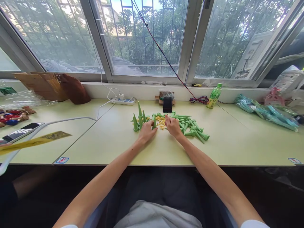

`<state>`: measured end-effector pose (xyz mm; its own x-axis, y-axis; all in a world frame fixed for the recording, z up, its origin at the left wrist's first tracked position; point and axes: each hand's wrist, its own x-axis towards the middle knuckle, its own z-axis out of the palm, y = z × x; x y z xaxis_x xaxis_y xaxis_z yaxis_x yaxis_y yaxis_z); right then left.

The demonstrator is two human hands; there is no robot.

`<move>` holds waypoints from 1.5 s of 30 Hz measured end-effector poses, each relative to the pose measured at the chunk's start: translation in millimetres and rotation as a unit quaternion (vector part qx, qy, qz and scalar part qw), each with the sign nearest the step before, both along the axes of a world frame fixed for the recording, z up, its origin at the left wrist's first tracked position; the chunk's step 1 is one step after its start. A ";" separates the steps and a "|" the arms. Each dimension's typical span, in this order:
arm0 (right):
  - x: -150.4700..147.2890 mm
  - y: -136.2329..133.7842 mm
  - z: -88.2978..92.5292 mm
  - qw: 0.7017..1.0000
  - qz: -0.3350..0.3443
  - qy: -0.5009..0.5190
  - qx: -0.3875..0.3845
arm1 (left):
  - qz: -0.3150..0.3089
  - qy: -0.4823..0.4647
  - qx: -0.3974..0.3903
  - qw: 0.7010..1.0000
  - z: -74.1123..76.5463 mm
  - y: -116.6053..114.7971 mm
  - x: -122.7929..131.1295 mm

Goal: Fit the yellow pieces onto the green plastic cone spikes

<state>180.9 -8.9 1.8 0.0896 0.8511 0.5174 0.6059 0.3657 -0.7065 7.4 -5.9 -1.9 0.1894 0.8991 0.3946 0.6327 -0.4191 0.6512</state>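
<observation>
My left hand (147,130) is closed around the base of a green plastic spike (154,122), which stands point up on the table. Just left of it, several more green spikes (135,123) stand upright in a group. My right hand (173,126) is curled in a pinch beside the small yellow plastic pieces (162,122); whatever its fingertips hold is too small or hidden to make out. A heap of green spikes (193,128) lies on its side just right of that hand. Both hands are close together, with the yellow pieces between them.
A dark phone (167,104) leans against a small cardboard box (163,94) behind the pieces. A power strip (123,101), a green bottle (214,96) and coiled cable (199,100) are along the back. Bagged items (268,110) lie right; a yellow strip (40,142) juts in left.
</observation>
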 end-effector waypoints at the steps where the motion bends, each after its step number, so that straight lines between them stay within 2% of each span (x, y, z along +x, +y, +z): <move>1: 0.2 0.9 -1.2 1.000 -0.001 -0.007 0.006 | 0.003 0.007 -0.005 1.000 -0.2 0.2 -0.2; 10: 4.7 7.2 -12.6 0.997 0.012 -0.071 -0.013 | 0.025 -0.011 -0.016 1.000 -3.1 2.5 -0.3; 19: 6.3 4.2 -9.2 0.991 0.025 -0.114 -0.058 | 0.033 0.033 -0.020 0.999 0.4 0.1 1.8; 27: 6.5 5.1 -10.8 0.990 0.025 -0.127 -0.059 | 0.041 0.068 0.021 0.997 -0.5 -0.9 2.4; 34: 6.9 7.7 -14.0 0.987 0.033 -0.149 -0.049 | 0.042 0.066 0.079 0.994 -6.1 3.0 1.2; 38: 6.7 4.3 -11.5 0.982 0.041 -0.168 -0.071 | 0.039 0.052 0.111 0.992 -6.2 3.7 0.9; 45: 5.6 -2.2 -4.4 0.974 0.051 -0.193 -0.104 | -0.014 -0.013 0.123 0.992 0.5 -0.7 4.3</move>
